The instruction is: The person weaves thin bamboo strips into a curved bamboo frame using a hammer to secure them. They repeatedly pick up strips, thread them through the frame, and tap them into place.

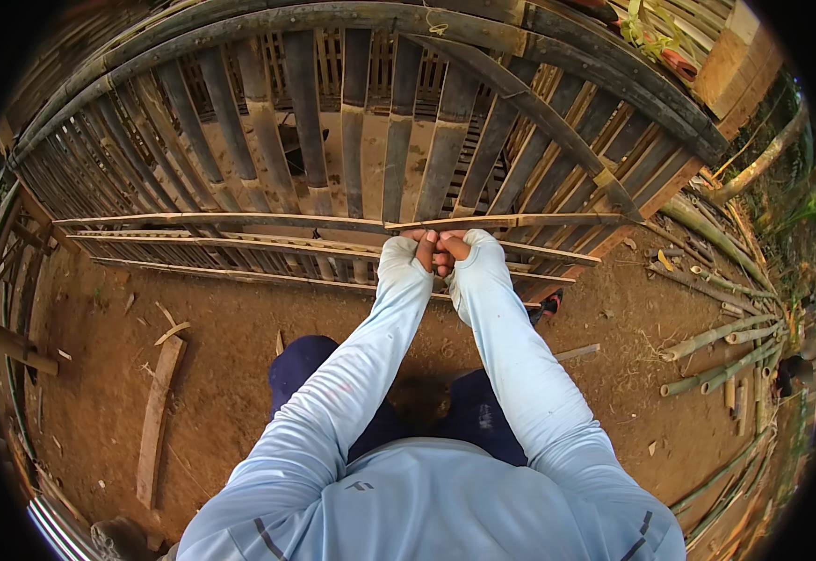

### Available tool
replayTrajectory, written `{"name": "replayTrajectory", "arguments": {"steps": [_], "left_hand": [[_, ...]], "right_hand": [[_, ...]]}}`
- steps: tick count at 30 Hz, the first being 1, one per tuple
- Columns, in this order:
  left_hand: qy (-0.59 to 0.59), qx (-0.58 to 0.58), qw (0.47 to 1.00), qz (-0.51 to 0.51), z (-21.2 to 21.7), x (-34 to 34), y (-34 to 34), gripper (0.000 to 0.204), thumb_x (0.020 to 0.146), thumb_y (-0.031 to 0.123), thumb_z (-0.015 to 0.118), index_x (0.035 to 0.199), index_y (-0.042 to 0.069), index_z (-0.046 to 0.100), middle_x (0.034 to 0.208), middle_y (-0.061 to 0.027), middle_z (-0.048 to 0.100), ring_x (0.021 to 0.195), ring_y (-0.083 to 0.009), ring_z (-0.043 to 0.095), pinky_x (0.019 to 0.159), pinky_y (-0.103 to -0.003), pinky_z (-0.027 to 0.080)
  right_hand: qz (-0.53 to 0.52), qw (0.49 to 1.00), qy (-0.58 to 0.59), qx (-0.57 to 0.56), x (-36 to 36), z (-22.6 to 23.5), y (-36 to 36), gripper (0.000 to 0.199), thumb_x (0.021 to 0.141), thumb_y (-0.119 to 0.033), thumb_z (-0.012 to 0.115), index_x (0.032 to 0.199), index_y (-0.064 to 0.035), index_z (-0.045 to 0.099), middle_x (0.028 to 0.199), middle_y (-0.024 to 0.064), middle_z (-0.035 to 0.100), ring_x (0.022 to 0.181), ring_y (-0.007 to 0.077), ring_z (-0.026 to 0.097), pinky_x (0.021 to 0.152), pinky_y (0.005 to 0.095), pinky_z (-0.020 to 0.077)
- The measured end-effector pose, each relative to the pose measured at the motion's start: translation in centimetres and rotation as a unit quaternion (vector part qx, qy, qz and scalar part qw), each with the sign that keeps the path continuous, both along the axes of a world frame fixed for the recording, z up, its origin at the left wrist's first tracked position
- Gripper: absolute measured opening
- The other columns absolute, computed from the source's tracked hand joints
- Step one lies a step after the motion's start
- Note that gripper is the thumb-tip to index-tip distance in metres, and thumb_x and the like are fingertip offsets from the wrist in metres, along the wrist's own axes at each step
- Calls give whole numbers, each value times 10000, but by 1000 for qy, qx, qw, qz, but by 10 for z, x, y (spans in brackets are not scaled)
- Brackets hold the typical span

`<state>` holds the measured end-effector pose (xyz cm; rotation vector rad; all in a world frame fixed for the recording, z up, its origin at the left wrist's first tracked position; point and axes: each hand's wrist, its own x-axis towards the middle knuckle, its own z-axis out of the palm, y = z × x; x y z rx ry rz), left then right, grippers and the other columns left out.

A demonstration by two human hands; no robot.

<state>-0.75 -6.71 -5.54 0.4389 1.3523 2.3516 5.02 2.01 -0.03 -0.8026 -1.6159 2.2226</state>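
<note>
My left hand (423, 249) and my right hand (454, 248) meet in front of a bamboo slat fence, both closed with fingers curled and almost touching. Whatever lies between the fingers is hidden or too small to make out. Just above them, a long split bamboo rail (239, 219) from the left meets a second bamboo rail (539, 221) from the right. Upright dark bamboo slats (397, 131) stand behind. Light blue sleeves cover both wrists.
Lower bamboo rails (239, 242) cross behind my wrists. A diagonal bamboo brace (557, 126) runs down the right side of the fence. On the dirt floor lie a wooden plank (158, 421) at left and several cut bamboo poles (721, 360) at right.
</note>
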Motion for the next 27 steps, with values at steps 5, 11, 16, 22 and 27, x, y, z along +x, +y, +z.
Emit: {"name": "replayTrajectory", "arguments": {"steps": [5, 11, 16, 22, 27], "left_hand": [[97, -110, 984, 96, -9, -4, 0, 250, 935, 227, 607, 887, -19, 617, 707, -52, 625, 632, -126, 543, 601, -299, 448], [168, -199, 957, 125, 2, 0, -8, 218, 932, 214, 601, 881, 4, 630, 670, -64, 609, 611, -139, 519, 587, -321, 428], [219, -246, 935, 133, 8, 2, -12, 198, 949, 192, 561, 881, 16, 619, 659, -96, 597, 589, -166, 513, 568, -338, 424], [285, -282, 907, 131, -6, -7, -2, 172, 952, 154, 527, 878, 19, 603, 698, -145, 600, 599, -252, 545, 565, -372, 428], [329, -292, 881, 175, -11, -5, -4, 123, 920, 118, 529, 859, 34, 596, 742, -209, 593, 654, -401, 554, 571, -432, 417]], "right_hand": [[-42, 990, -5, 134, -1, -24, -2, 241, 898, -105, 629, 1080, 53, 621, 801, 73, 647, 580, 109, 554, 516, 257, 460], [-35, 965, -69, 252, -12, -23, 4, 249, 895, -184, 655, 1015, 34, 645, 641, 23, 582, 517, 104, 498, 482, 266, 407], [-21, 972, -69, 222, -12, -24, 8, 254, 872, -184, 667, 1007, 31, 661, 696, 58, 637, 564, 114, 565, 528, 270, 450], [4, 990, -12, 139, -11, -37, 16, 352, 844, -226, 701, 1063, 44, 642, 727, 67, 653, 579, 137, 577, 566, 280, 472], [-47, 944, -78, 317, -10, -6, -11, 371, 806, -291, 745, 946, 46, 679, 711, 110, 670, 606, 175, 616, 581, 292, 482]]}}
